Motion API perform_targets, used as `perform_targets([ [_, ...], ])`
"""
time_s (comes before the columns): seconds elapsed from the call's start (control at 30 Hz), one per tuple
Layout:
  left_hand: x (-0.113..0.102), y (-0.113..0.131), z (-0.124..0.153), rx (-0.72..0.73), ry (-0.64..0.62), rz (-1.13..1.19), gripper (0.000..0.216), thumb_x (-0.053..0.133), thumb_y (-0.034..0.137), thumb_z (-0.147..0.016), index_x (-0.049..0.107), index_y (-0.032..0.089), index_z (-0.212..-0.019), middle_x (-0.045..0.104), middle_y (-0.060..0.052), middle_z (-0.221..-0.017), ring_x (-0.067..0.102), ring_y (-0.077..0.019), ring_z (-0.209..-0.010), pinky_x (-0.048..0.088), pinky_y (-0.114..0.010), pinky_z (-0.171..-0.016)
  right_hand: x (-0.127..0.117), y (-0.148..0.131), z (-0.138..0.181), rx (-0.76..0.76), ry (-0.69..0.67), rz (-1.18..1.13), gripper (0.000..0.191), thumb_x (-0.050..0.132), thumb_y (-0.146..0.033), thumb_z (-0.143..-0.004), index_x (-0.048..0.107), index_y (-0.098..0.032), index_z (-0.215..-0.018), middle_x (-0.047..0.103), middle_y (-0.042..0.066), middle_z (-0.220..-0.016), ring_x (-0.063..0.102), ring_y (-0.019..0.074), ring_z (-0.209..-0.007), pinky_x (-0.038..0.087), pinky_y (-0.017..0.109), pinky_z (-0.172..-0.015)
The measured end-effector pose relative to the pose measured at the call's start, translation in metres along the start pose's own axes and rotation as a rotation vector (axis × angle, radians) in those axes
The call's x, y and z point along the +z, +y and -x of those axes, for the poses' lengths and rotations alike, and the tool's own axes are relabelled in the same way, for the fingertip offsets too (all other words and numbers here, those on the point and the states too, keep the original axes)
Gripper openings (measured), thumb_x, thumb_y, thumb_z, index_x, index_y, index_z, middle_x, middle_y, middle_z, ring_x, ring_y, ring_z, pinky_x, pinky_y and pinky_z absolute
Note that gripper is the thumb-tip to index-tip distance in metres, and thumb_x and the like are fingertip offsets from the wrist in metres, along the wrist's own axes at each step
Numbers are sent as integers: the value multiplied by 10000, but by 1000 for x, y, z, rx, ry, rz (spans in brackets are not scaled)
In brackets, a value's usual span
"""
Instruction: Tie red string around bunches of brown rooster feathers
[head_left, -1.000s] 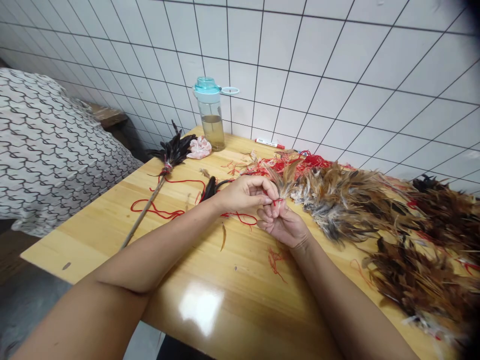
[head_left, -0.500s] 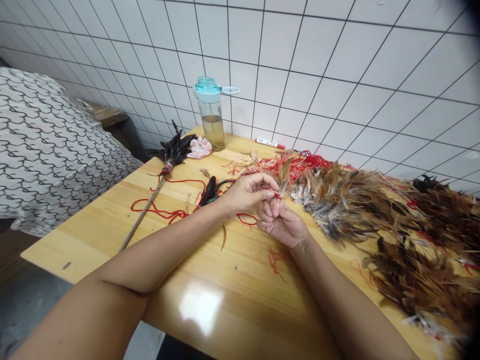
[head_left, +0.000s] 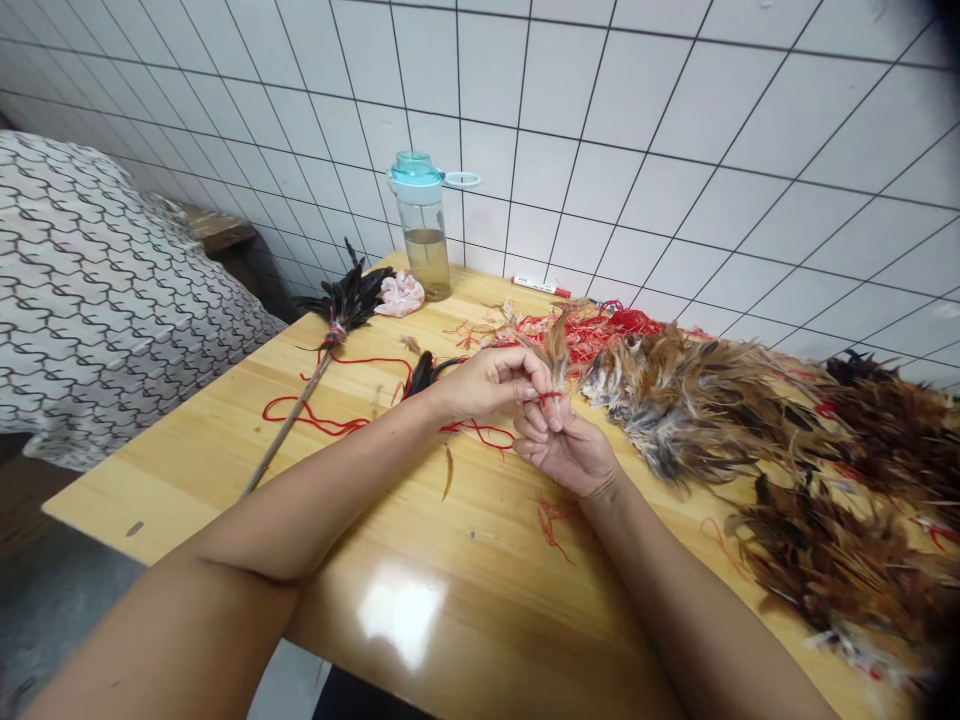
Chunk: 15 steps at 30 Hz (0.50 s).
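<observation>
My left hand (head_left: 491,385) and my right hand (head_left: 566,448) meet over the middle of the wooden table (head_left: 420,560). Both pinch the base of a small bunch of brown feathers (head_left: 556,345) wound with red thread (head_left: 551,396). The left fingers are curled on top, and the right hand cups from below with its fingers pressed together. A large pile of brown and black feathers (head_left: 757,440) lies just right of my hands. More red thread (head_left: 330,420) trails left across the table.
A stick with dark feathers tied at its tip (head_left: 330,330) lies at the left. A water bottle with a teal lid (head_left: 424,230), a pink cloth (head_left: 401,295) and a red marker (head_left: 541,287) stand near the tiled wall. A patterned fabric (head_left: 97,300) lies at left.
The feather bunch has tipped a little more upright in my fingers. My hands have stayed in nearly the same place.
</observation>
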<state>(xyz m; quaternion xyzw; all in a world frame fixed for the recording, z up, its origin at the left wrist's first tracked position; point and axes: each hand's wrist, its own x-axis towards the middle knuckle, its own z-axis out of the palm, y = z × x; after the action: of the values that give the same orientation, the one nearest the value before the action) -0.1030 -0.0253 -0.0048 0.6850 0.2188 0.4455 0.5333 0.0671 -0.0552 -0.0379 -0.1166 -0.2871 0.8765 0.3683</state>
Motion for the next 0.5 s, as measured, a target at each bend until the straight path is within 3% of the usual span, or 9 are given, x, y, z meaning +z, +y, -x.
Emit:
perform_targets([
  [0.23,-2,3,-1,40,-72,-52,163,677,242,-793,588,111,-757,598,-43,-803,589,-103,-776,473,-222,-743,0,0,0,-6,-10,19,348,637,-377,-842,502,-163,-602,393,-19,-651,360,98,-617,320,209,-561],
  [0.5,-1,4,0,45,-6,-98,150,644,265,-824,637,115,-828,630,-59,-841,609,-114,-806,488,-235,-768,0,-1,0,-5,-36,-17,291,685,-313,-810,542,-151,-616,414,-20,-664,372,89,-627,321,210,-579],
])
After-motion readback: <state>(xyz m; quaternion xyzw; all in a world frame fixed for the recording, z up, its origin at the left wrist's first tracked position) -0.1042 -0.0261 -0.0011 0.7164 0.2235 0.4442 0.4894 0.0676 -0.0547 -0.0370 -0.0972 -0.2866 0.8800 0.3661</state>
